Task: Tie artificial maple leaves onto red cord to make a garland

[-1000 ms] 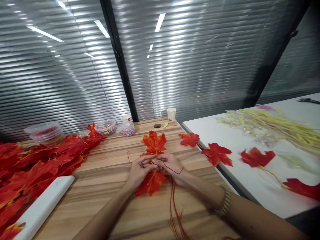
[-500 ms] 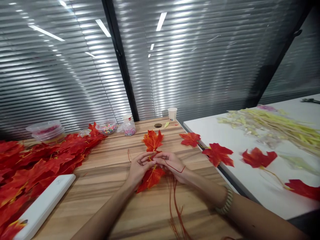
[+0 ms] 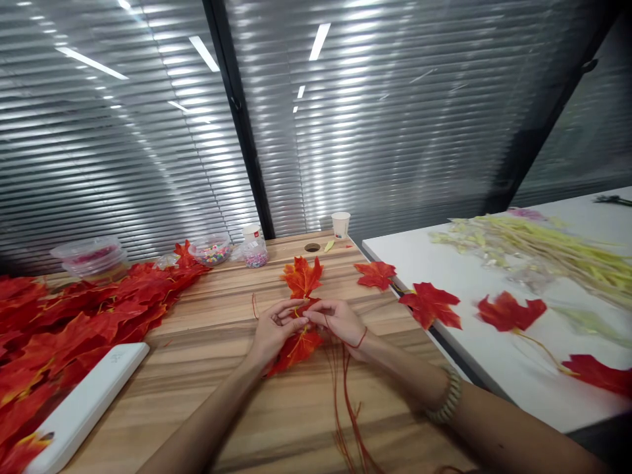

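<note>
My left hand and my right hand meet over the wooden table, both with fingers pinched together. Between them is the yellow stem joining two artificial maple leaves: an orange-red leaf beyond my fingers and another leaf below them, partly covered by my left hand. My left fingers grip the stem. A thin red cord runs from my right fingertips and crosses my right wrist. More red cords trail over the table towards me. The exact contact point is hidden by the fingers.
A heap of red leaves covers the left side beside a white power bank. Behind are tubs of beads and a paper cup. More leaves lie rightward, across the gap to a white table with yellow strips.
Both hands keep nearly the same place. The lower leaf has shifted slightly left and up, and the red cord at my right wrist has changed its curve.
</note>
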Tool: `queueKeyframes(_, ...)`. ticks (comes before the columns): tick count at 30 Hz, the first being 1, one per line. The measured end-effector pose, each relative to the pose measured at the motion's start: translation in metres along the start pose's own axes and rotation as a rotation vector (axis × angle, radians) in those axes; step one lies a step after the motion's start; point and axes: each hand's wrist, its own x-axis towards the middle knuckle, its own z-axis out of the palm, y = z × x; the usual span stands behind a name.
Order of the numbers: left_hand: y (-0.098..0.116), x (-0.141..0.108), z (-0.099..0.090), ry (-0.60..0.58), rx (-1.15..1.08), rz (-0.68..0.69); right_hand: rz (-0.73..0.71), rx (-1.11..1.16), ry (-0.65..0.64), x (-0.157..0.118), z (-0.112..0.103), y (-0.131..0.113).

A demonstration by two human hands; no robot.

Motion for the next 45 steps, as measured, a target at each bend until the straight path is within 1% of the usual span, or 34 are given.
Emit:
queueKeyframes(5, -0.0038, -0.0002, -0.0016, -0.015, -0.007, -0.023, -0.013, -0.008, -0.019, -0.0008, 0.0002, -0.0021)
queueKeyframes(13, -0.0044, 0.0009, -0.0017, -0.013, 0.011, -0.02, -0.01, -0.032, 0.011, -0.002, 0.0016, -0.0039)
queueKeyframes(27, -0.0033, 0.0003, -0.0005, -0.006, 0.06, -0.008, 0.058, 0.002, 0.02, -0.0037, 0.0025, -0.0055)
queueKeyframes(33, -0.0041, -0.0005, 0.0006, -0.012, 0.094, 0.014, 0.038, 0.017, 0.005, -0.0018, 0.0, -0.0004)
queueKeyframes(37, -0.0032, -0.0014, 0.0024, -0.022, 0.09, 0.006, 0.02, 0.02, -0.001, -0.0018, -0.0008, 0.0011)
queueKeyframes(45, -0.0044, -0.0018, 0.0014, -0.021, 0.111, 0.004, 0.045, 0.035, 0.015, -0.0018, 0.0012, -0.0013)
